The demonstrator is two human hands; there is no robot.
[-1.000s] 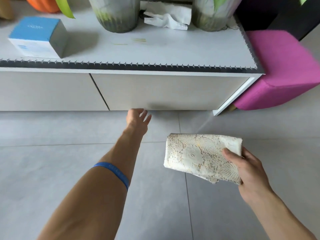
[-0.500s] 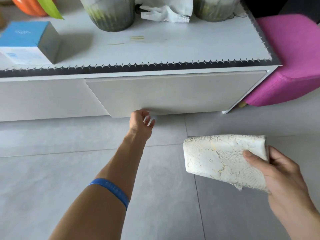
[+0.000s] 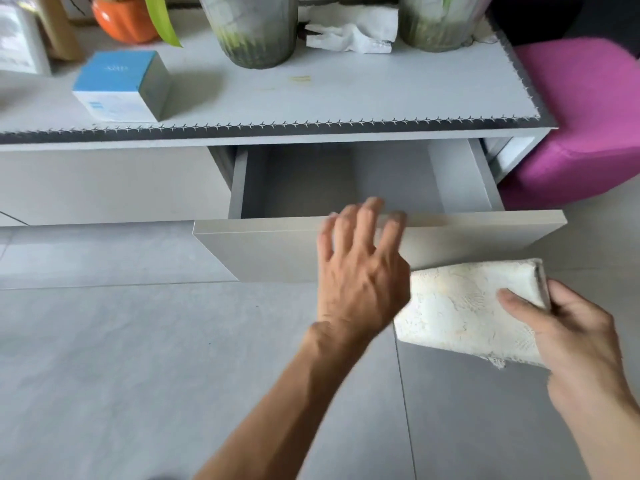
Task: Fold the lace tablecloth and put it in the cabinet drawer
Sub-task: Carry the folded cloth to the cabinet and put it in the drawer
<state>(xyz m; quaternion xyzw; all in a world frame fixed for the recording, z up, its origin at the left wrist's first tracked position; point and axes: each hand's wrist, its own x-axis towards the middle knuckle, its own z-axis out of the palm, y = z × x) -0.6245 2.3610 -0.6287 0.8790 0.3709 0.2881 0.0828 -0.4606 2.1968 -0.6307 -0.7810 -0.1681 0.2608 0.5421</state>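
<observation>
A person's right hand (image 3: 568,327) grips the folded lace tablecloth (image 3: 460,306), thumb on top and fingers under, in the air just in front of the open cabinet drawer (image 3: 346,181). The left hand (image 3: 360,268) hovers with fingers spread and holding nothing, its fingertips over the top edge of the drawer front (image 3: 270,251). The loosely pinched bundle could unfold or slip while travelling to the drawer, and a trailing frayed corner might catch on the front panel. The low white cabinet (image 3: 346,95) carries a blue box (image 3: 121,86), two grey plant pots (image 3: 258,29), crumpled tissue (image 3: 353,31) and an orange pot (image 3: 124,19). A magenta stool (image 3: 588,109) stands at right on a grey tiled floor (image 3: 138,358).
</observation>
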